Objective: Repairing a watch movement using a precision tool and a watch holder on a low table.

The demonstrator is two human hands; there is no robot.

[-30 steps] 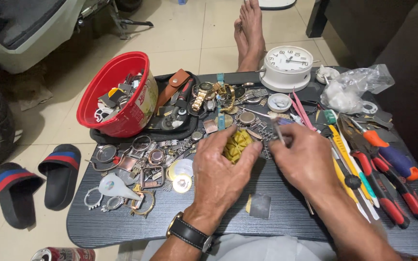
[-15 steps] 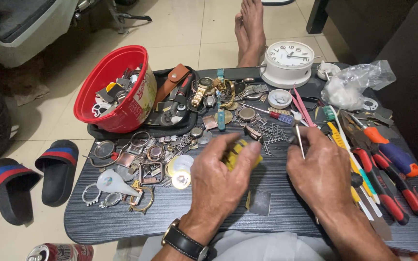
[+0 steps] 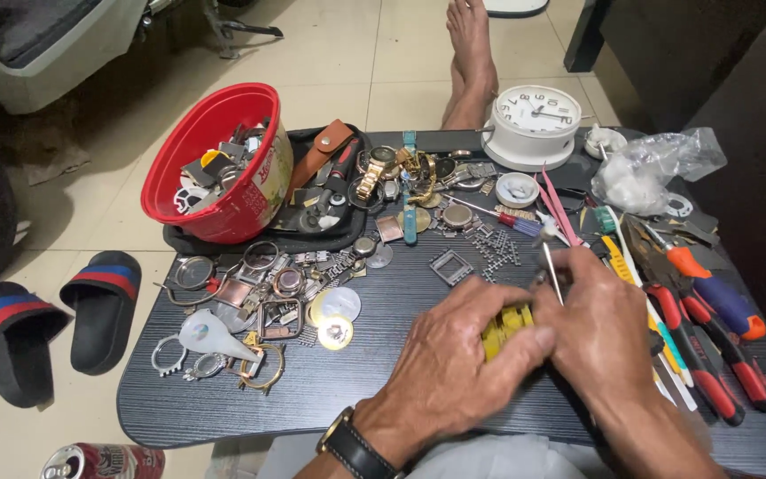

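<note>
Seen from the head camera, a person is working over a dark tray table (image 3: pixel 383 399), both hands meeting near its front edge. The left hand (image 3: pixel 454 355), a watch (image 3: pixel 354 448) strapped on the wrist, is reaching in from below with the knuckles up and the fingers curling tightly around a yellow holder (image 3: pixel 505 324), which is sitting between the two hands just above the tabletop; its long axis appears to be running from lower left to upper right, though most of it is hidden by the fingers. The right hand (image 3: pixel 605 333) is pressing against the holder from the other side, its fingers pinching a thin metal tool (image 3: pixel 552 275) that is standing nearly upright, leaning slightly left at the top. Loose watch parts (image 3: pixel 268 302) are lying scattered across the table's left half, with a red bowl (image 3: pixel 241 208) of more parts tilting beyond them. A white clock (image 3: pixel 534 124) is sitting at the far edge, and screwdrivers (image 3: pixel 711 355) with red handles are lying along the right side. Two sandals (image 3: pixel 55 319) are resting on the tiled floor to the left.
</note>
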